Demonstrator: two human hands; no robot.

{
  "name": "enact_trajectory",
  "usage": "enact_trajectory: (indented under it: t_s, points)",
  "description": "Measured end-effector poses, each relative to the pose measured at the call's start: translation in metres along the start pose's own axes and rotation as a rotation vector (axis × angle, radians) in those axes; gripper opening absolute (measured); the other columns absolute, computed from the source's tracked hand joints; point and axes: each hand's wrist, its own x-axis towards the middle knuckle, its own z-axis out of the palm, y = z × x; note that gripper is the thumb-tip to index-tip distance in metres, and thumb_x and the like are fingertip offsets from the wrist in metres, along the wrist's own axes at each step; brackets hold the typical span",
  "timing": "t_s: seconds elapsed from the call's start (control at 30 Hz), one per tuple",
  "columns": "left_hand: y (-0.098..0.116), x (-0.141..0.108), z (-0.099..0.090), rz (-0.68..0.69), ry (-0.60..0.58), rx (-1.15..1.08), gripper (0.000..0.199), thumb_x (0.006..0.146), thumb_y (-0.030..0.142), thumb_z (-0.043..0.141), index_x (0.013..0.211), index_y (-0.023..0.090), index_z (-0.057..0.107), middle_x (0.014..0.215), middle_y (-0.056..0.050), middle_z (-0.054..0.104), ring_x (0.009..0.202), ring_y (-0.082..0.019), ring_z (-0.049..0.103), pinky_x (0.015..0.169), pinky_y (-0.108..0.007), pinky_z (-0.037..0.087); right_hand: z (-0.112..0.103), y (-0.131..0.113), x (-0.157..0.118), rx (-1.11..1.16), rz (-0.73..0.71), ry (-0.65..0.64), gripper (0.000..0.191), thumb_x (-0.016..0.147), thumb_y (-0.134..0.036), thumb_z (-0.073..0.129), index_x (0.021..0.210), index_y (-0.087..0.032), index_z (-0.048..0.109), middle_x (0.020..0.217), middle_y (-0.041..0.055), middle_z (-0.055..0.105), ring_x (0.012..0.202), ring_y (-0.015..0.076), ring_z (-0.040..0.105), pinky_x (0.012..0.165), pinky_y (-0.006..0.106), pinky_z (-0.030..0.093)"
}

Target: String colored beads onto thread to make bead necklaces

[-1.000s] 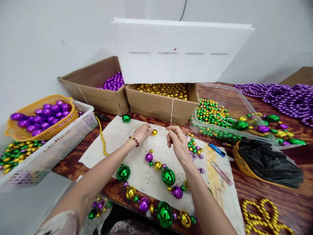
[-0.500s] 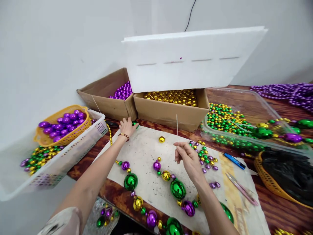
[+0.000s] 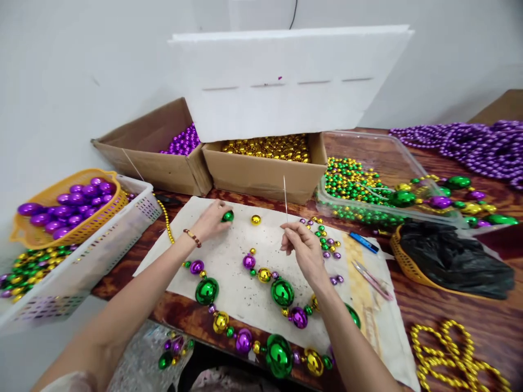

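My left hand [image 3: 210, 222], with a beaded bracelet at its wrist, curls its fingers around a shiny green bead [image 3: 227, 216] over the white cloth [image 3: 241, 239]. My right hand [image 3: 303, 247] pinches a thin, pale string [image 3: 285, 198] whose end stands straight up. Between the hands, a single gold bead [image 3: 255, 219] lies on the cloth. Nearer to me, a strand of large purple, gold and green beads [image 3: 207, 291] curves along the cloth and table edge, partly hidden under my right forearm. Small loose beads [image 3: 327, 242] lie right of my right hand.
Behind stand cardboard boxes of purple [image 3: 141, 163] and gold beads [image 3: 265, 174], below a white foam board [image 3: 286, 81]. A white basket [image 3: 122, 234] is at left, a clear bin [image 3: 392, 215] at right. A blue cutter [image 3: 363, 243] and snips [image 3: 372, 280] lie on the cloth.
My left hand has come back from beside the cardboard boxes onto the cloth with a green bead at its fingers. The right hand still holds the string upright. The view has shifted right.
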Motion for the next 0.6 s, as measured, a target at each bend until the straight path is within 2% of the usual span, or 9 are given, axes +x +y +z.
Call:
enact_trajectory:
  t_s: [0.1, 0.17, 0.23, 0.33, 0.43, 0.6]
  points:
    - [0.021, -0.01, 0.008, 0.149, -0.131, 0.095, 0.042, 0.081, 0.022, 0.068, 0.123, 0.027, 0.062, 0.12, -0.01, 0.055, 0.107, -0.029, 0.053, 0.096, -0.042, 0.043, -0.002, 0.002, -0.004, 0.005, 0.01, 0.005, 0.019, 0.085, -0.036, 0.062, 0.09, -0.019, 0.065, 0.061, -0.0028, 0.059, 0.05, 0.012, 0.056, 0.043, 0.021, 0.04]
    - [0.03, -0.014, 0.014, 0.148, -0.152, 0.113, 0.056, 0.081, 0.024, 0.07, 0.135, 0.025, 0.054, 0.121, -0.012, 0.058, 0.11, -0.032, 0.052, 0.097, -0.045, 0.042, -0.004, 0.004, -0.008, 0.006, 0.007, 0.008, 0.019, 0.085, -0.036, 0.061, 0.09, -0.018, 0.065, 0.061, -0.003, 0.059, 0.05, 0.0116, 0.056, 0.043, 0.021, 0.04]
    - [0.033, -0.015, 0.02, 0.092, -0.151, 0.061, 0.073, 0.08, 0.029, 0.072, 0.145, 0.019, 0.041, 0.126, -0.015, 0.059, 0.115, -0.035, 0.051, 0.098, -0.048, 0.04, -0.007, 0.006, -0.011, 0.011, 0.003, 0.016, 0.019, 0.086, -0.037, 0.061, 0.09, -0.018, 0.065, 0.06, -0.0032, 0.059, 0.05, 0.0115, 0.056, 0.043, 0.021, 0.04]
    - [0.032, -0.016, 0.028, -0.024, -0.13, -0.17, 0.08, 0.078, 0.033, 0.073, 0.145, 0.016, 0.034, 0.133, -0.016, 0.058, 0.122, -0.035, 0.05, 0.104, -0.051, 0.038, -0.01, 0.009, -0.016, 0.017, 0.015, 0.025, 0.021, 0.085, -0.038, 0.062, 0.091, -0.018, 0.065, 0.06, -0.0034, 0.058, 0.049, 0.0115, 0.055, 0.043, 0.021, 0.041]
    - [0.029, -0.017, 0.034, -0.129, -0.071, -0.463, 0.072, 0.075, 0.036, 0.075, 0.135, 0.018, 0.042, 0.133, -0.015, 0.059, 0.122, -0.031, 0.054, 0.106, -0.049, 0.038, -0.009, 0.013, -0.02, 0.033, 0.044, 0.015, 0.023, 0.084, -0.04, 0.063, 0.091, -0.018, 0.065, 0.061, -0.0027, 0.06, 0.05, 0.0118, 0.057, 0.043, 0.02, 0.04]
    - [0.042, -0.014, 0.021, -0.322, 0.135, -0.933, 0.054, 0.065, 0.037, 0.083, 0.108, 0.018, 0.058, 0.106, -0.007, 0.067, 0.099, -0.024, 0.062, 0.093, -0.042, 0.048, -0.005, 0.022, -0.023, 0.042, 0.086, -0.017, 0.025, 0.082, -0.042, 0.066, 0.081, -0.017, 0.064, 0.064, 0.0014, 0.066, 0.052, 0.0133, 0.063, 0.043, 0.019, 0.04]
